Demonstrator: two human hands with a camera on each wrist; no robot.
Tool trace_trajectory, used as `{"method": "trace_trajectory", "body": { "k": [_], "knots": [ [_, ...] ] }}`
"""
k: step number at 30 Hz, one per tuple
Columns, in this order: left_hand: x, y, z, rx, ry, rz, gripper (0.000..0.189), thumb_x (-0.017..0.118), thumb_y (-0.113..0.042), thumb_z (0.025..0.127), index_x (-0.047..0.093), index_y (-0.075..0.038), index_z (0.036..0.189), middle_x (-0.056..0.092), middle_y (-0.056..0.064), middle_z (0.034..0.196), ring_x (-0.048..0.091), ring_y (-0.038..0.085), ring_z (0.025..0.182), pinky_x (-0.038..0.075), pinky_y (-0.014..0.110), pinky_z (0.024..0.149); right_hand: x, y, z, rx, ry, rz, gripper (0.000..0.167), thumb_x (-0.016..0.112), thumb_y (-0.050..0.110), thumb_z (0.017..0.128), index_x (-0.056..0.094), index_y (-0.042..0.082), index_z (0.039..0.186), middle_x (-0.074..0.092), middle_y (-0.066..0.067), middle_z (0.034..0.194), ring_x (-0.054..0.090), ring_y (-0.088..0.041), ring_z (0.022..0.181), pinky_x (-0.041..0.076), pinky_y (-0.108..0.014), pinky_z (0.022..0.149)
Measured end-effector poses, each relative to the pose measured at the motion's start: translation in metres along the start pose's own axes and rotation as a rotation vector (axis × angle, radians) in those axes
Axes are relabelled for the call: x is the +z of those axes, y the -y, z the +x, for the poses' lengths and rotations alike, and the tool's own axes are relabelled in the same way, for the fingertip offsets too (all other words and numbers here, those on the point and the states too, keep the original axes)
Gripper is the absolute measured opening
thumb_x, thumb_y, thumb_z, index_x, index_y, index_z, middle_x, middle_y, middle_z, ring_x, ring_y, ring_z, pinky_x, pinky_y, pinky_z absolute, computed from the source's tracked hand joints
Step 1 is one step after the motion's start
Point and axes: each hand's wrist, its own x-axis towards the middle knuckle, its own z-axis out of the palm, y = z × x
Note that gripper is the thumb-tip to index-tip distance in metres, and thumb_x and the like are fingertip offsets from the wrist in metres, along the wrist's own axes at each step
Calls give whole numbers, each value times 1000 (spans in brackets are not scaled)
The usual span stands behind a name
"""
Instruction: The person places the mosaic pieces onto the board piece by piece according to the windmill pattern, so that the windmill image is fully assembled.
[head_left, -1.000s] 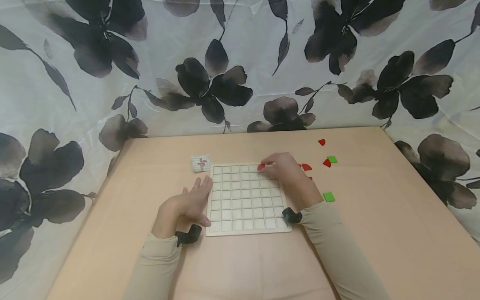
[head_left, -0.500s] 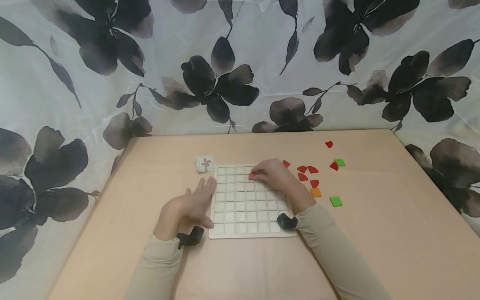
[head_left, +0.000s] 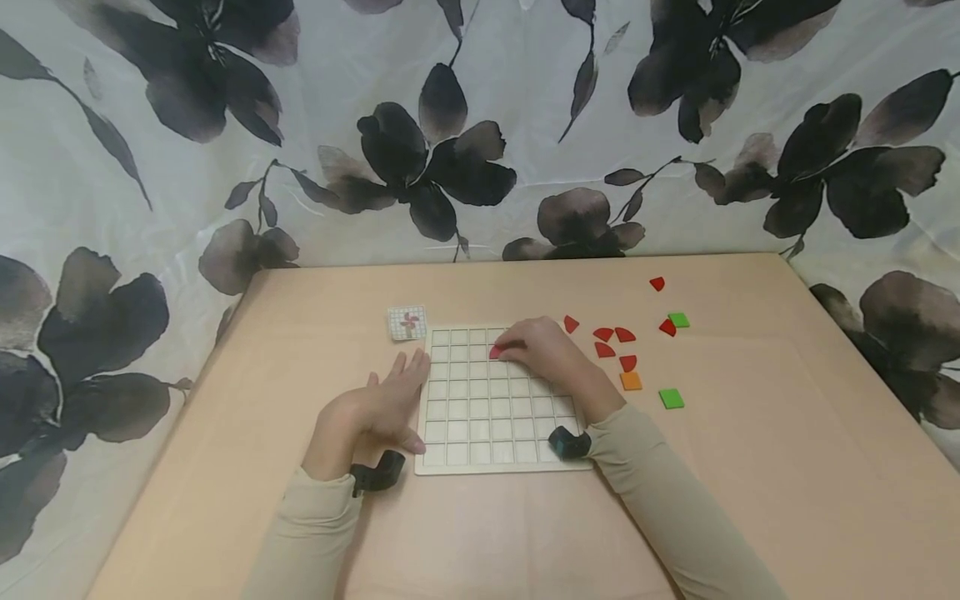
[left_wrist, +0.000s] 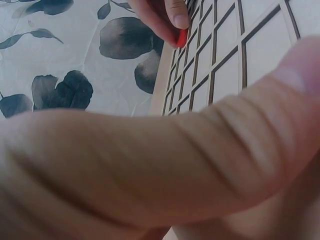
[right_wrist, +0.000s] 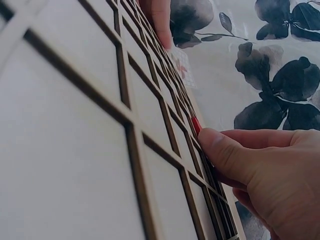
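A white grid board (head_left: 457, 410) with square cells lies on the table. My right hand (head_left: 543, 350) pinches a red quarter-round tile (head_left: 494, 353) between thumb and fingers over the board's upper rows. In the right wrist view the red tile (right_wrist: 196, 124) shows just past the thumb tip, close to the grid; whether it touches the cell floor I cannot tell. My left hand (head_left: 378, 408) rests against the board's left edge, fingers straight and thumb near the lower left corner. The left wrist view is mostly filled by the left thumb (left_wrist: 150, 165).
A small pattern card (head_left: 407, 323) with a red figure lies behind the board's upper left corner. Right of the board are several red tiles (head_left: 604, 350), an orange square tile (head_left: 631, 381) and two green tiles (head_left: 671, 398). A floral cloth (head_left: 330, 150) hangs behind the table.
My right hand has moved left and slightly nearer over the board with the red tile, uncovering loose tiles on the right. The left hand stays at the board's edge.
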Motion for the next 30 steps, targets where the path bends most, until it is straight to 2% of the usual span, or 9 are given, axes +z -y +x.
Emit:
{"method": "trace_trajectory", "body": {
  "k": [19, 30],
  "knots": [
    [-4, 0, -1, 15, 1, -15, 137, 86, -36, 55, -6, -5, 152, -13, 13, 159, -16, 35, 146, -4, 68, 110, -3, 2, -1, 8, 17, 27, 27, 74, 26, 81, 74, 18, 108, 73, 3, 102, 66, -15, 97, 53, -31, 90],
    [0, 1, -1, 29, -5, -23, 136, 86, -36, 57, -6, -4, 152, -12, 14, 159, -15, 36, 145, -4, 68, 110, 0, -4, -2, -5, 3, 59, 28, 74, 26, 82, 73, 19, 108, 72, 5, 101, 64, -13, 95, 52, -31, 89]
  ]
}}
